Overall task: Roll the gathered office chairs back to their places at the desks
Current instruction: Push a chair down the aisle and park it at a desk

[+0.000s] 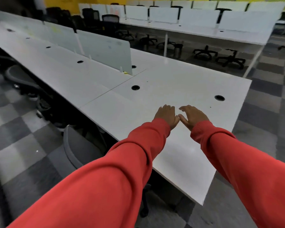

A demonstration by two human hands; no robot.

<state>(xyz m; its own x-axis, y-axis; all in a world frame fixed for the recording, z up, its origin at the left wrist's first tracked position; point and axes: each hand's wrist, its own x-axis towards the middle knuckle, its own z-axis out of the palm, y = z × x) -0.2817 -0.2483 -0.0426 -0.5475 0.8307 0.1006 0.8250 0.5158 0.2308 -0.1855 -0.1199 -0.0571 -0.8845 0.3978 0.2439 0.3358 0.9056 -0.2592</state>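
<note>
Red sleeves (105, 178), two; left hand (167, 115) and right hand (193, 116) slack, empty, over one white desk (171, 76).

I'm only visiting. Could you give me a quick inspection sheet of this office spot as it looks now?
Surface: white desk, bare but for round cable holes.
Job's things: grey chair pushed in at the desk's edge; black chairs along the left.
Clutter: small yellow scrap at the divider foot.
Grippers: left hand and right hand open, side by side over the desk, holding nothing.
Cables: nothing seen.
Surroundings: checkered carpet, more desks behind.
</note>
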